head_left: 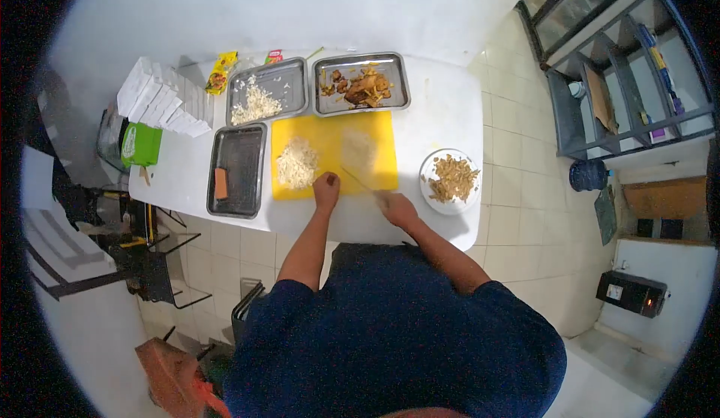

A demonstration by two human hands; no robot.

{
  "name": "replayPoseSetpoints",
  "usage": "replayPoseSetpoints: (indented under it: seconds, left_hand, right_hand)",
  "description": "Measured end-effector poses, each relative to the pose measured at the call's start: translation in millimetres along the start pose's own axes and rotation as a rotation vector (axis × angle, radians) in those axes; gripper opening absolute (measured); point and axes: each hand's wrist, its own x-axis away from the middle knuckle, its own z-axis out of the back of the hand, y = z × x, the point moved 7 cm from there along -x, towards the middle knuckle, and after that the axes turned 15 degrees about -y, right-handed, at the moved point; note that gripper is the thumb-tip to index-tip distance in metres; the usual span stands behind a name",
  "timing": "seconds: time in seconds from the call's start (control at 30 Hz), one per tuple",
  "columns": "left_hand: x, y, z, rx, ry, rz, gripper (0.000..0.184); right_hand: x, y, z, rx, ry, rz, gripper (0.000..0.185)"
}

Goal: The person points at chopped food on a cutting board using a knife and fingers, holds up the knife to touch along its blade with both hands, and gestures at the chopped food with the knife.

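On the white table lies a yellow cutting board (330,144) with a pile of chopped pale food (298,163) on its left half. My left hand (326,188) is closed at the pile's lower right; anything in its fingers is too small to name. My right hand (397,209), at the board's lower right edge, is closed around the handle of a knife (356,178), whose thin blade points up and left over the board. A white plate (427,172) of light brown pieces (454,178) stands to the right of my right hand.
Behind the board, one metal tray (298,108) holds pale crumbled food and another (403,73) browned food. A dark tray (239,206) with a reddish-brown block (220,183) lies left. White boxes (150,95), a green container (141,145) and a yellow packet (220,73) are farther left.
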Motion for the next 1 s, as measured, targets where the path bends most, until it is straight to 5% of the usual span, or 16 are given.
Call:
replayPoseSetpoints:
  seconds: [0.13, 0.33, 1.0]
  left_hand:
    - [-3.3, -9.2, -9.8, -0.18, -0.001, 0.041, 0.008]
    - [-0.5, -20.2, -10.9, 0.011, 0.035, 0.062, 0.013]
    - [-5.0, -10.5, -9.1, -0.134, 0.0, 0.119, 0.018]
  right_hand:
    - [0.6, 1.8, 0.1, -0.035, 0.027, 0.001, 0.036]
    - [2.8, 3.7, 4.2, 0.05, 0.005, -0.028, 0.038]
    - [10.7, -19.5, -5.1, 0.212, -0.074, 0.008, 0.039]
